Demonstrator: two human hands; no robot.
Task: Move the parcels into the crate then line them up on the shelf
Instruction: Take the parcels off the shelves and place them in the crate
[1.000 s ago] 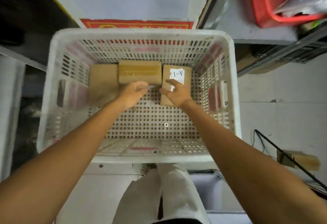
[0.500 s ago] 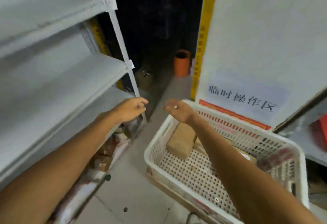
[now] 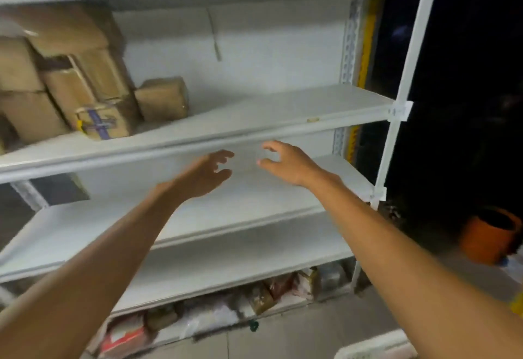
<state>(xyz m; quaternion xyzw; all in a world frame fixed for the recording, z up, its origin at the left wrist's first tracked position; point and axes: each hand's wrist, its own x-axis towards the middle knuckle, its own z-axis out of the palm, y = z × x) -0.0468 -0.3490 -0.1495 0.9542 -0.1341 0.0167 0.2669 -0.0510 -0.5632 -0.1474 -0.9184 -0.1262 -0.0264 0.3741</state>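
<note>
I face a white metal shelf unit [image 3: 283, 109]. Brown cardboard parcels [image 3: 85, 84] are piled at the left of its upper board, and one small parcel [image 3: 162, 99] stands to their right. My left hand [image 3: 208, 173] and my right hand [image 3: 285, 161] are both raised in front of the shelf edge, a short gap between them. Each has its fingers spread and holds nothing. Only a corner of the white crate [image 3: 370, 346] shows at the bottom right.
The middle board [image 3: 226, 211] lies behind my hands. Bagged goods [image 3: 212, 310] are stuffed under the lowest board at floor level. An orange bucket [image 3: 492, 235] stands on the floor to the right, in a dark aisle. A white upright post [image 3: 396, 103] bounds the shelf on the right.
My view has swung left from the crate to the shelf. Both hands left the parcels in the crate and rose, empty, to the shelf's front edge.
</note>
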